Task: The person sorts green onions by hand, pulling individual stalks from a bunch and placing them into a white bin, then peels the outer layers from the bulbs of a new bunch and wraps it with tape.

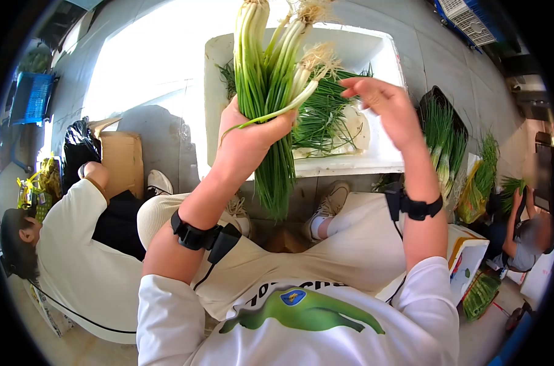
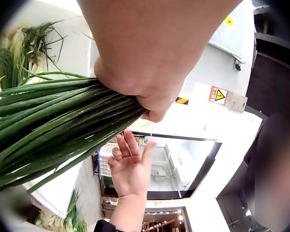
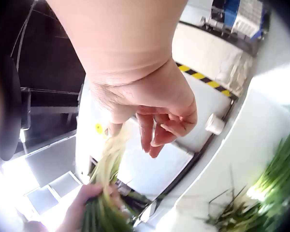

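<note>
The left hand (image 1: pixel 252 135) grips a thick bunch of green onions (image 1: pixel 266 91), white roots upward and green leaves hanging below the fist. One stalk lies bent across the thumb. In the left wrist view the leaves (image 2: pixel 63 121) fan out leftward from the left hand (image 2: pixel 135 82). To the right of the bunch, the right hand (image 1: pixel 383 107) is raised over the foam box, fingers loosely bent and holding nothing; the right wrist view shows the same hand (image 3: pixel 145 104) near the pale root ends (image 3: pixel 115 150). More green onions (image 1: pixel 322 116) lie in the white foam box (image 1: pixel 396 67).
A seated person (image 1: pixel 87 244) in white is at the left beside a cardboard box (image 1: pixel 122 161). Leafy bundles (image 1: pixel 441 131) stand right of the foam box. Another person (image 1: pixel 524 238) and a second foam box (image 1: pixel 469 256) are at the right. Blue crates (image 1: pixel 32 97) stand farther off.
</note>
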Demonstrator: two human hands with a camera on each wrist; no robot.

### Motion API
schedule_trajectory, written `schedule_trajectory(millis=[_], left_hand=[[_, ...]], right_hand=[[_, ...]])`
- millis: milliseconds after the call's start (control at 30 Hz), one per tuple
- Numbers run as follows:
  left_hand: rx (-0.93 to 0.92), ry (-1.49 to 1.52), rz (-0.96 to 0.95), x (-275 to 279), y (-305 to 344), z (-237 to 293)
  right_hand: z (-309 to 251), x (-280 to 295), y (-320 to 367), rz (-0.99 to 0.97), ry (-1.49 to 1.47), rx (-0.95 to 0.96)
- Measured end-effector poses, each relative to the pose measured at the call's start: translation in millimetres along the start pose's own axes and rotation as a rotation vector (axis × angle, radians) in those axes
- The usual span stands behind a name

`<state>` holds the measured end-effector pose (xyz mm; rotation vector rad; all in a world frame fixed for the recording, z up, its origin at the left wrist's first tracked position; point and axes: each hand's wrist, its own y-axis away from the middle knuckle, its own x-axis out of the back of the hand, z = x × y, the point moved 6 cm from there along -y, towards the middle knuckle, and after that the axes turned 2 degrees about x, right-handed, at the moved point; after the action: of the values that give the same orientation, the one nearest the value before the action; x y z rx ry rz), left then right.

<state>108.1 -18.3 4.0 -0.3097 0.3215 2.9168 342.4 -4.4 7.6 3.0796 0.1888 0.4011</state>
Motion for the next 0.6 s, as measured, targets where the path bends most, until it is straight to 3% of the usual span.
schedule_trajectory(millis=[167, 300, 400, 600], left_hand=[[-0.028, -0.021, -0.036, -7, 3, 3], [-0.046, -0.048, -0.071, -3, 3, 1], [-0.012, -0.050, -0.130, -1, 3, 7], [0.087, -0.011, -0.316, 3, 2, 8]], right_hand=[[-24, -58, 10, -0.056, -0.262, -0.041], [-25, -63, 8, -0.008, -0.210, -0.054], [-39, -63, 5, -0.078, -0.247, 0.083], [-31, -61, 2, -0.126, -0.348, 0.009]])
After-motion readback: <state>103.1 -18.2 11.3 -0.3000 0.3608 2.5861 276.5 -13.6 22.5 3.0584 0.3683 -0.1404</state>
